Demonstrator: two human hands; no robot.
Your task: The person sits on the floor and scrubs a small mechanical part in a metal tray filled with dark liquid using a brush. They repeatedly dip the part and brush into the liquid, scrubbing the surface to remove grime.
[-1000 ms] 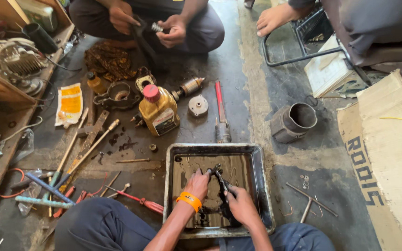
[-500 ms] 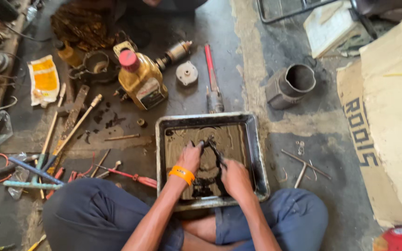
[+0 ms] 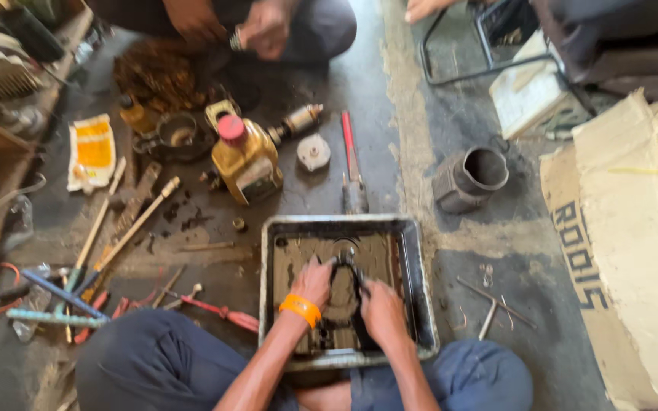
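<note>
We hold our 2 hands in the metal tray on the floor. Since a moment ago, our left hand and right hand have stayed put, each grip clenched on the dark, oily part being washed.

A shallow rectangular metal tray sits on the concrete floor. Beyond it stands a yellow plastic jug; right of that, a grey metal cylinder; long-handled tools lie left.
</note>
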